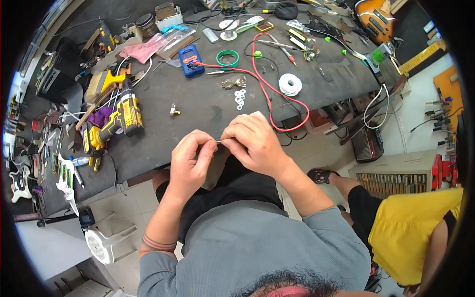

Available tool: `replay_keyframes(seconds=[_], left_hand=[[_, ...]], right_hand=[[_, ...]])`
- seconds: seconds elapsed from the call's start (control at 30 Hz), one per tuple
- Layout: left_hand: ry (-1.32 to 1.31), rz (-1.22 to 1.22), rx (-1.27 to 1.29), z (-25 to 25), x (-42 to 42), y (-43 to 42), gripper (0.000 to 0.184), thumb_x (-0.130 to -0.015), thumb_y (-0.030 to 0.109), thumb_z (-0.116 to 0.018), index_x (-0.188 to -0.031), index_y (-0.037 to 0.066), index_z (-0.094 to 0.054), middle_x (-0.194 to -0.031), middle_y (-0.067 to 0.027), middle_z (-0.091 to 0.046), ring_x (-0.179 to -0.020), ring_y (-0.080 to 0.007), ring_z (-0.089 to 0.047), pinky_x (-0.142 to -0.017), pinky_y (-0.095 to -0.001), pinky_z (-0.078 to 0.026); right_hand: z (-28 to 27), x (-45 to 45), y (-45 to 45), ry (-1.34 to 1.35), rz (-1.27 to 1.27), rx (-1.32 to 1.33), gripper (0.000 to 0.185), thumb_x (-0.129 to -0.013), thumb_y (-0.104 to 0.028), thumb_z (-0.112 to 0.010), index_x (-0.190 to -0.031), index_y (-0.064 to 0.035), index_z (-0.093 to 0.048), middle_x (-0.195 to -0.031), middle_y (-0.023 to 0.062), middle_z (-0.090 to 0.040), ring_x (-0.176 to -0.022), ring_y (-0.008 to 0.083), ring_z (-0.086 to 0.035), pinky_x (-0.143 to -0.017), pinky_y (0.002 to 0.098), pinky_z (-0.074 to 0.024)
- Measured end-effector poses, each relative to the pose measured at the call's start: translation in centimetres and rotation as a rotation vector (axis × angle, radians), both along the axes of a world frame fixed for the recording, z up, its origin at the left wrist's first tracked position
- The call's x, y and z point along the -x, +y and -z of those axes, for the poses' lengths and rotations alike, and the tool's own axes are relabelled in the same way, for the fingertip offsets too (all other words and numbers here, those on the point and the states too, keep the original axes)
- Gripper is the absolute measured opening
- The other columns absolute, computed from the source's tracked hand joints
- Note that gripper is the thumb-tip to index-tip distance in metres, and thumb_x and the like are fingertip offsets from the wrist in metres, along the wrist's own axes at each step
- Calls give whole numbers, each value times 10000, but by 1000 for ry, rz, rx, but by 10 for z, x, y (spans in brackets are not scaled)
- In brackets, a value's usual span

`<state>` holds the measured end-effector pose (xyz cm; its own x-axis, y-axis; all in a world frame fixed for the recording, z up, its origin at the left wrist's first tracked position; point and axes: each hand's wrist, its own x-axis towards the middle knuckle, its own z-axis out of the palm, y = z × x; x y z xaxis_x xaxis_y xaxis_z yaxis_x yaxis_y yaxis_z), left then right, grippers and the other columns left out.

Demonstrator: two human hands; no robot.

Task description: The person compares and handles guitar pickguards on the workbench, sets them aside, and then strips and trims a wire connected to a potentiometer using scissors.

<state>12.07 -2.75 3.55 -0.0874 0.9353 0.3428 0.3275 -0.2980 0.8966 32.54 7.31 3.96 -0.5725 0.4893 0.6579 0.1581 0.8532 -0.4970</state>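
Note:
Both hands meet just past the front edge of the dark workbench (163, 133). My left hand (194, 156) is closed, thumb against its fingers, on one end of a thin wire (219, 142). The wire's other end sits in the pinch of my right hand (251, 141). Most of the wire is hidden by the fingers. On the bench beyond lie a small metal part (174, 110), several white rings (240, 99), a potentiometer (227, 84), and a blue multimeter (191, 60) with red and black leads.
A yellow drill (123, 116) lies at the left, beside a brush (101, 84). Green tape (227, 58) and a white spool (290, 84) are farther back. A guitar body (374, 20) is at the back right. A person in a yellow shirt (410, 232) is at the right.

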Motion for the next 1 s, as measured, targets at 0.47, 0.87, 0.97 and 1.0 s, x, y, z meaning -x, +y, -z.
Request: replay_keyframes(seconds=[0.47, 0.87, 0.97, 1.0], left_hand=[[-130, 42, 109, -11, 6, -6, 277, -1074, 136, -781, -1297, -20, -727, -1217, -99, -758, -1040, -144, -744, -948, -331, -616], [-135, 38, 106, -6, -5, -5, 122, -1116, 94, -730, -1069, -18, -723, -953, -82, -757, -869, -175, -717, -808, -344, -590], [134, -29, -135, -7, -3, -2, 59, -1018, 17, -764, -1004, 1, -709, -925, -128, -721, -844, -316, -710, -780, -402, -574], [184, -29, -168, -8, 0, -2, 66, -1000, 4, -770, -1002, 6, -704, -932, -129, -721, -846, -328, -708, -777, -408, -578]], right_hand=[[-12, -6, 0, -85, -15, -21, 194, -939, -75, -854, -1043, -100, -692, -901, 40, -679, -843, 278, -671, -844, 424, -467], [-15, 0, -10, -85, 19, -40, 210, -902, -31, -859, -1022, -91, -697, -914, 45, -676, -820, 269, -638, -784, 425, -447], [-14, 1, -9, -93, 9, -17, 140, -945, -49, -819, -980, -76, -686, -889, 56, -666, -793, 276, -612, -745, 431, -423], [-13, 1, -8, -96, 0, -11, 125, -961, -57, -806, -972, -72, -682, -883, 60, -663, -788, 278, -608, -742, 431, -419]])
